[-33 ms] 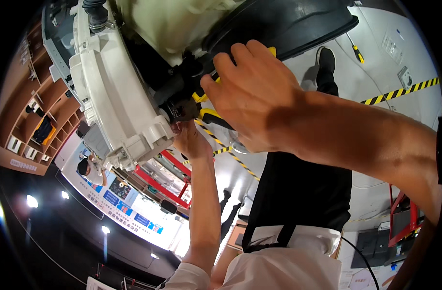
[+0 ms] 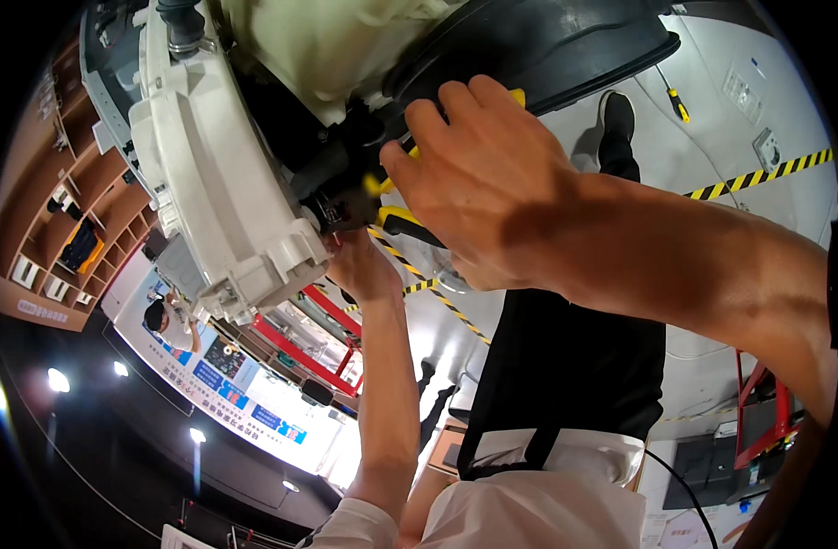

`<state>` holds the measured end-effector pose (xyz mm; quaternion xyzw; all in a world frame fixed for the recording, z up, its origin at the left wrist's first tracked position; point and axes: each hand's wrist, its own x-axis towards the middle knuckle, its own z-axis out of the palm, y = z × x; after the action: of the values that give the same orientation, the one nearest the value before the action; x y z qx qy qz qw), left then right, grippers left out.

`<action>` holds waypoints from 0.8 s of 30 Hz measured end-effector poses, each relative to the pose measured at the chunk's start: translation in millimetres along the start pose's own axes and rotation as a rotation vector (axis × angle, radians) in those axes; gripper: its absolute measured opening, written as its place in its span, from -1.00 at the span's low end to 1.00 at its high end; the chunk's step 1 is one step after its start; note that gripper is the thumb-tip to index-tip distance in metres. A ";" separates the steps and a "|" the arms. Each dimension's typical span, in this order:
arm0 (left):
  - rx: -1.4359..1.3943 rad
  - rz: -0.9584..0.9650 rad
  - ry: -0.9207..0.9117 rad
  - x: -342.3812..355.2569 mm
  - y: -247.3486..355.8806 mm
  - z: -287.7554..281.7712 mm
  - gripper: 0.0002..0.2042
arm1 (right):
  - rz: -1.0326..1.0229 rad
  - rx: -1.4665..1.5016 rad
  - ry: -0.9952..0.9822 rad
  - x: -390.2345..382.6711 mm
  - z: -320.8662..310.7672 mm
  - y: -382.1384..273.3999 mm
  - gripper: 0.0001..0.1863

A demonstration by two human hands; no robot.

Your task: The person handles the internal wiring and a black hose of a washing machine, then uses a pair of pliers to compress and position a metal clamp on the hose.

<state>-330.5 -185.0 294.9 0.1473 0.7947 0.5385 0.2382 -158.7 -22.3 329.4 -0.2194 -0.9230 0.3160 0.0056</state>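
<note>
My right hand point(image 2: 487, 188) is closed around pliers with yellow-and-black handles point(image 2: 402, 222), their handles spread apart. The working end of the pliers lies against a black hose fitting point(image 2: 341, 206), but its jaws are hard to make out. From below, my left hand point(image 2: 366, 267) reaches up with curled fingers to the underside of that fitting. Its fingertips are partly hidden. The fitting sits between a long white plastic housing point(image 2: 222, 165) on the left and a pale translucent tub point(image 2: 318, 46) above. A large round black part point(image 2: 538, 46) rises over my right hand.
A yellow-and-black screwdriver point(image 2: 679, 105) and a power strip point(image 2: 767, 149) lie on the floor at right, near black-and-yellow tape point(image 2: 757, 178). A red metal frame point(image 2: 313, 343) stands beyond my left forearm. Another person point(image 2: 169, 320) is at the far left, near wooden shelves point(image 2: 75, 242).
The yellow part of the pliers by the fitting has shifted slightly and looks blurred. Both hands stay in nearly the same place.
</note>
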 end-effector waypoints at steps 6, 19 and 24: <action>0.064 0.071 -0.039 -2.1 5.0 3.6 -0.71 | -0.017 -0.033 0.113 -12.4 -10.7 4.7 -0.68; 0.083 0.164 -0.148 -8.9 20.7 -2.2 -0.78 | -0.078 0.160 0.557 -46.0 23.3 5.9 -0.61; 0.128 0.082 -0.074 -10.7 37.0 -1.6 -0.87 | -0.061 0.153 0.532 -53.2 29.8 1.8 -0.57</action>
<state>-323.1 -177.5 332.0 0.2146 0.8115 0.4900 0.2353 -114.3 -60.1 311.3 -0.2657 -0.8689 0.3156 0.2737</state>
